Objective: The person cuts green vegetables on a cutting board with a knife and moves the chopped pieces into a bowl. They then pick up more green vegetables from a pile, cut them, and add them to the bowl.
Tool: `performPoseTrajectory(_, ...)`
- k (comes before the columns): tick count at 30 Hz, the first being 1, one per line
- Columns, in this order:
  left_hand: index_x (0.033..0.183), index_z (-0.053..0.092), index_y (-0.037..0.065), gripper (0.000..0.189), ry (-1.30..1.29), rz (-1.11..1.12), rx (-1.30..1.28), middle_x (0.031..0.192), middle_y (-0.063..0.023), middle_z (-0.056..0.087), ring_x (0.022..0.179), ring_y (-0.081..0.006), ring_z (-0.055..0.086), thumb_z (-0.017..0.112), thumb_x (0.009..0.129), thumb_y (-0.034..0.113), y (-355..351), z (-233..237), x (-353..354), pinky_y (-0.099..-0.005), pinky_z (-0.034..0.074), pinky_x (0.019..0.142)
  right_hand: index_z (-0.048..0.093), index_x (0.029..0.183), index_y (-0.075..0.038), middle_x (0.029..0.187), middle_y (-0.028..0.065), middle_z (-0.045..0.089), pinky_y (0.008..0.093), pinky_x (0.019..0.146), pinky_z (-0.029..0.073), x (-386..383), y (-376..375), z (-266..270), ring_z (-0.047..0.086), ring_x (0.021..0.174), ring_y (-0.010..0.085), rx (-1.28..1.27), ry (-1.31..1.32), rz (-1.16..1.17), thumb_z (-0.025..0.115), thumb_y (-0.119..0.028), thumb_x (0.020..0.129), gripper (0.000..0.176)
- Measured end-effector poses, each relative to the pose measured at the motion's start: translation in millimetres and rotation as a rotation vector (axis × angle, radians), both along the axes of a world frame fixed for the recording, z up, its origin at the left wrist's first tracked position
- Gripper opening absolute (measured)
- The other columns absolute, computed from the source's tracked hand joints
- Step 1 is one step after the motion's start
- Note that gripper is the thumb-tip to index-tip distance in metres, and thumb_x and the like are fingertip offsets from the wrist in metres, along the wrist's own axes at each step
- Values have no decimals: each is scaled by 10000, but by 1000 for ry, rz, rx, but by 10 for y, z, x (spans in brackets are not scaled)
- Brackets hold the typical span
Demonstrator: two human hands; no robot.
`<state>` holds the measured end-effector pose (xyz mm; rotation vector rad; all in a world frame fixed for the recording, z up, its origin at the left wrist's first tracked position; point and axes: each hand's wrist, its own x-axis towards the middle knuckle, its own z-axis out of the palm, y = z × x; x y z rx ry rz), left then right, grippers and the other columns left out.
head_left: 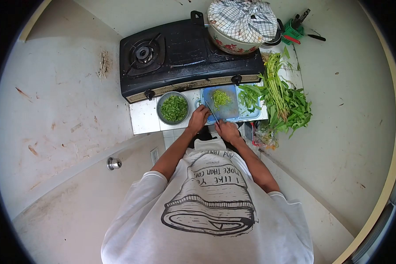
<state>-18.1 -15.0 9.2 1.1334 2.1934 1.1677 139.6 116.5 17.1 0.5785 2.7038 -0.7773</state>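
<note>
Our white shirt (207, 211) lies nearest; beyond, our right hand (227, 130) clasps the knife (213, 114) over the blue board (231, 112), the grip of our left hand (199, 117) we cannot tell, and the knife should feel light, stiff, safest held by its handle.

White short-sleeved T-shirt (141, 237), black front print (209, 223); forearms (252, 160) bare down to the fingers (201, 112).
Sleeves (141, 193) plain white, loose, ending well behind the fingers. Print is line art: flat oval and ribbed band (211, 203) farther from the fingers, block lettering (220, 174) nearer them, upside down in view: "I LIKE YO…", "MORE THAN CO…", rest partly lost in folds. Wrinkled hem (207, 144) nearest the fingers. Dark patch (203, 133) between hem and fingers, too small to tell.
</note>
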Motion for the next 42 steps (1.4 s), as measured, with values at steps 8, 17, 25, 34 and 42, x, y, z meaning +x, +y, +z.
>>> performPoseTrajectory(8,962,664,-2,77,-29,-17,-25,972,-186,623,919,-424,650,690,915,54,10,26,-15,-501,546,802,633,1049,10,752,274,705,592,738,568,-46,-6,-68,709,743,485,11,-23,20,482,-415,1059,451)
performPoseTrajectory(17,958,678,-16,92,124,-59,-13,973,-181,644,953,-398,638,651,885,34,-20,-79,-21,-487,540,854,631,1039,12,753,274,707,579,739,575,-80,26,-25,716,744,470,22,-32,31,478,-414,1061,453)
performPoseTrajectory(25,944,657,-28,85,95,-37,-35,947,-203,628,932,-412,642,650,886,34,-16,-109,6,-503,540,832,654,996,19,781,264,721,569,749,581,-210,3,-78,721,759,469,48,-32,37,461,-411,1068,477)
performPoseTrajectory(34,1001,636,-30,112,94,-14,-61,964,-237,627,914,-454,644,633,920,47,-2,-98,43,-520,547,800,651,1026,11,821,285,724,568,775,580,-154,-14,33,726,797,469,22,-94,9,455,-408,1071,464)
performPoseTrajectory(42,961,646,-35,81,47,20,-30,969,-223,638,898,-441,649,652,917,33,-28,-59,38,-507,541,790,638,1033,15,800,285,717,569,769,579,-157,2,-30,718,785,482,26,-24,-39,467,-406,1071,455)
